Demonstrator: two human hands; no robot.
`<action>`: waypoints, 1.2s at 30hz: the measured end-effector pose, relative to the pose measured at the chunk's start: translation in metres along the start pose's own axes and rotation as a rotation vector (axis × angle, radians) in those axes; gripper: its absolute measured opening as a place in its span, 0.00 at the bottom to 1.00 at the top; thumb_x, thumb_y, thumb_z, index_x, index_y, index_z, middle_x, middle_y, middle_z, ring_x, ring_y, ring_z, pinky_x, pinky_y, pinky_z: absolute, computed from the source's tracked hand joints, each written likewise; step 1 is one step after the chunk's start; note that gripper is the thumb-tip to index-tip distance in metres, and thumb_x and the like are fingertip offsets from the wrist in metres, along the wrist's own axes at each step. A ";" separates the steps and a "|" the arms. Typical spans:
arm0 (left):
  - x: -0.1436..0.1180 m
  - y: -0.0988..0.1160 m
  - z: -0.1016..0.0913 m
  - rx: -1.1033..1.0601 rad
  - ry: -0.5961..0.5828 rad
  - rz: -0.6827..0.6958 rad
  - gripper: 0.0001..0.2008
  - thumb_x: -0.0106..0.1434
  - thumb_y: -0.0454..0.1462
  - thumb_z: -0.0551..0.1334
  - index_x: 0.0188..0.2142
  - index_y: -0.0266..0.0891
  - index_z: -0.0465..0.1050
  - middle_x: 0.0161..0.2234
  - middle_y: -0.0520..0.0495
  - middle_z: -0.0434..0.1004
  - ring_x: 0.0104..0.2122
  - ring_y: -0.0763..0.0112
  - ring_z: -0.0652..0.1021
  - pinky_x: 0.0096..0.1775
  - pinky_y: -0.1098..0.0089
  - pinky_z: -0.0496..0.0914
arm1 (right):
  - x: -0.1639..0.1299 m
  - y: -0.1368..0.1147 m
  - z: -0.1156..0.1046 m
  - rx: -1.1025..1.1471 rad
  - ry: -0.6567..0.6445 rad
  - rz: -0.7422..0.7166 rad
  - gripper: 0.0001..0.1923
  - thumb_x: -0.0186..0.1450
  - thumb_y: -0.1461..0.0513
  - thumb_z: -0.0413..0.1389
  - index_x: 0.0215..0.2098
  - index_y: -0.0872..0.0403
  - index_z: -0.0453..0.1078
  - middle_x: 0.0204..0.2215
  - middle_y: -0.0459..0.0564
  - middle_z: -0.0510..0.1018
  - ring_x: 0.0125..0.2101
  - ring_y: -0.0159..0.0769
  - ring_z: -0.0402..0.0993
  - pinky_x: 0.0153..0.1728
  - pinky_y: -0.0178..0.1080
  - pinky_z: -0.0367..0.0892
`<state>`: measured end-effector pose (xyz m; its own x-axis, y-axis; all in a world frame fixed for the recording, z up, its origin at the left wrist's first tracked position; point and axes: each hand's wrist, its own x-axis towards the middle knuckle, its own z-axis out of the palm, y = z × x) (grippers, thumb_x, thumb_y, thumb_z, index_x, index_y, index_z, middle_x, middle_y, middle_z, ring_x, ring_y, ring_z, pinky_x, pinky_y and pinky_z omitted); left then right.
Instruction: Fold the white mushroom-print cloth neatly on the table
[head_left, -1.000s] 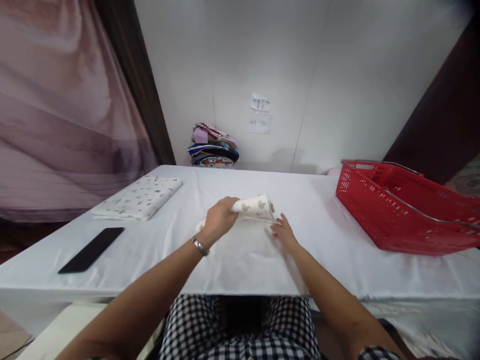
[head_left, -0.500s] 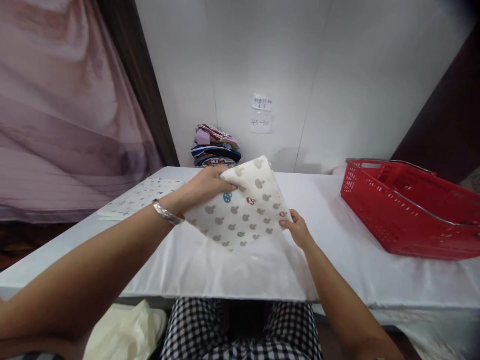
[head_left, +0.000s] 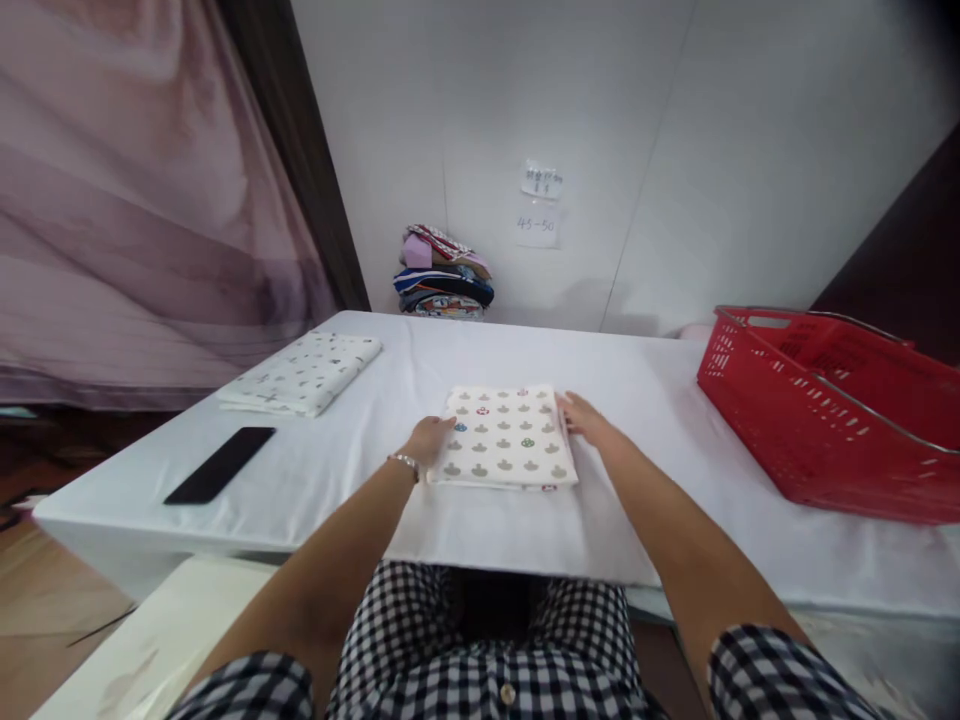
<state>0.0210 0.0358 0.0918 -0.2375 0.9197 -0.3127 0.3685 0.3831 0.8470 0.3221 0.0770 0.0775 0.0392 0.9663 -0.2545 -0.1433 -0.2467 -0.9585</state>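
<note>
Both grips, left hand [head_left: 429, 440] and right hand [head_left: 583, 418], rest open-palmed against the folded cream mushroom-print cloth [head_left: 507, 450] between them, holding nothing, so an uneven push could skew its layers.

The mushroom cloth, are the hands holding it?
No. The folded cream mushroom-print cloth lies flat; left hand and right hand rest on its side edges.

Folded mushroom-print cloth [head_left: 504, 437] lies flat on the white table [head_left: 450, 520]. Left hand [head_left: 429, 438] rests at its left edge, right hand [head_left: 581, 417] on its right edge, both open-fingered. Phone [head_left: 220, 464] left, red basket [head_left: 832, 400] right, clothes stack [head_left: 444, 272] at the wall.
</note>
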 end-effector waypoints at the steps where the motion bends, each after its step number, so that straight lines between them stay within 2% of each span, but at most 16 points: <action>1: 0.001 -0.010 0.003 0.035 0.034 0.008 0.24 0.56 0.46 0.63 0.48 0.34 0.69 0.46 0.36 0.75 0.47 0.56 0.75 0.46 0.62 0.70 | 0.001 0.017 0.002 -0.032 0.031 0.010 0.31 0.49 0.62 0.65 0.51 0.51 0.64 0.51 0.55 0.71 0.50 0.44 0.68 0.43 0.41 0.69; 3: 0.001 -0.025 0.006 0.125 0.068 0.044 0.29 0.55 0.48 0.62 0.53 0.34 0.65 0.51 0.36 0.71 0.49 0.55 0.73 0.48 0.61 0.67 | -0.001 0.043 0.002 -0.122 0.133 -0.038 0.31 0.47 0.63 0.65 0.50 0.49 0.65 0.54 0.52 0.68 0.55 0.45 0.63 0.48 0.41 0.66; 6: -0.001 -0.036 0.007 0.295 0.102 0.080 0.33 0.55 0.52 0.60 0.55 0.35 0.62 0.52 0.34 0.71 0.49 0.53 0.73 0.47 0.60 0.67 | -0.008 0.062 -0.003 -0.201 0.181 -0.108 0.34 0.47 0.62 0.66 0.51 0.47 0.64 0.55 0.50 0.67 0.57 0.46 0.59 0.51 0.43 0.64; 8: -0.001 -0.038 0.008 0.361 0.100 0.083 0.32 0.56 0.52 0.59 0.55 0.35 0.63 0.50 0.34 0.72 0.49 0.52 0.73 0.47 0.60 0.66 | -0.013 0.064 -0.006 -0.256 0.174 -0.107 0.36 0.46 0.61 0.66 0.53 0.47 0.63 0.54 0.51 0.68 0.57 0.47 0.59 0.51 0.43 0.63; 11: 0.003 -0.034 0.008 0.387 0.094 0.146 0.29 0.59 0.50 0.56 0.55 0.36 0.63 0.49 0.36 0.73 0.48 0.55 0.74 0.46 0.62 0.66 | -0.018 0.061 -0.005 -0.348 0.188 -0.105 0.39 0.46 0.60 0.67 0.55 0.47 0.61 0.53 0.51 0.69 0.56 0.47 0.61 0.52 0.43 0.62; 14: 0.013 -0.026 0.004 0.358 0.135 0.240 0.27 0.60 0.49 0.55 0.55 0.39 0.62 0.49 0.39 0.73 0.47 0.58 0.74 0.45 0.64 0.66 | -0.018 0.060 0.004 -0.285 0.181 -0.165 0.40 0.48 0.60 0.66 0.57 0.46 0.58 0.52 0.50 0.70 0.52 0.45 0.65 0.50 0.42 0.64; 16: 0.020 -0.023 0.001 0.381 0.148 0.220 0.27 0.59 0.49 0.56 0.55 0.40 0.62 0.49 0.39 0.73 0.48 0.58 0.74 0.45 0.64 0.66 | -0.016 0.061 0.010 -0.212 0.180 -0.177 0.40 0.47 0.60 0.66 0.57 0.47 0.58 0.51 0.49 0.71 0.51 0.43 0.67 0.47 0.41 0.66; 20: 0.025 -0.027 -0.002 0.488 0.105 0.106 0.25 0.59 0.49 0.56 0.51 0.36 0.66 0.47 0.35 0.73 0.47 0.53 0.74 0.44 0.62 0.67 | -0.010 0.064 0.012 -0.275 0.213 -0.124 0.31 0.47 0.59 0.65 0.49 0.48 0.64 0.47 0.49 0.73 0.49 0.42 0.67 0.43 0.38 0.67; 22: 0.020 -0.031 0.000 0.557 0.148 0.156 0.24 0.61 0.48 0.53 0.51 0.35 0.66 0.49 0.34 0.71 0.48 0.53 0.72 0.45 0.60 0.66 | -0.006 0.062 0.008 -0.312 0.261 -0.188 0.23 0.48 0.58 0.64 0.42 0.48 0.67 0.45 0.48 0.74 0.48 0.41 0.68 0.42 0.37 0.66; 24: 0.011 -0.032 0.004 0.636 0.244 0.295 0.22 0.62 0.45 0.52 0.52 0.36 0.65 0.53 0.36 0.67 0.51 0.54 0.69 0.48 0.59 0.64 | -0.002 0.059 0.005 -0.354 0.297 -0.252 0.14 0.49 0.58 0.62 0.34 0.49 0.67 0.42 0.48 0.75 0.47 0.41 0.67 0.42 0.37 0.66; 27: -0.005 -0.028 0.017 0.686 0.320 0.586 0.17 0.63 0.40 0.53 0.49 0.37 0.68 0.53 0.40 0.68 0.52 0.56 0.68 0.51 0.59 0.62 | 0.006 0.053 0.004 -0.455 0.295 -0.236 0.07 0.51 0.58 0.60 0.23 0.49 0.65 0.33 0.48 0.76 0.46 0.42 0.67 0.41 0.37 0.64; 30: -0.019 -0.016 0.037 0.651 0.200 0.788 0.13 0.63 0.39 0.53 0.43 0.39 0.72 0.46 0.43 0.73 0.47 0.61 0.71 0.50 0.62 0.63 | 0.012 0.053 0.005 -0.483 0.317 -0.202 0.09 0.51 0.58 0.60 0.19 0.49 0.64 0.27 0.49 0.75 0.42 0.42 0.69 0.40 0.38 0.64; 32: -0.027 -0.004 0.055 0.619 0.089 0.818 0.12 0.63 0.39 0.54 0.42 0.39 0.73 0.42 0.45 0.75 0.44 0.64 0.73 0.47 0.65 0.64 | 0.015 0.056 0.004 -0.472 0.341 -0.192 0.08 0.52 0.58 0.59 0.20 0.49 0.65 0.27 0.48 0.75 0.40 0.40 0.70 0.39 0.38 0.65; 36: -0.033 0.024 0.095 0.573 -0.054 0.727 0.12 0.63 0.39 0.54 0.42 0.41 0.73 0.42 0.47 0.76 0.41 0.67 0.74 0.43 0.68 0.66 | 0.023 0.062 -0.001 -0.427 0.341 -0.179 0.05 0.53 0.58 0.57 0.23 0.51 0.68 0.25 0.47 0.75 0.31 0.36 0.71 0.33 0.36 0.67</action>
<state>0.1228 0.0230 0.0814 0.2627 0.9479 0.1803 0.8021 -0.3184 0.5052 0.3148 0.0840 0.0123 0.3527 0.9348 -0.0427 0.3043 -0.1577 -0.9394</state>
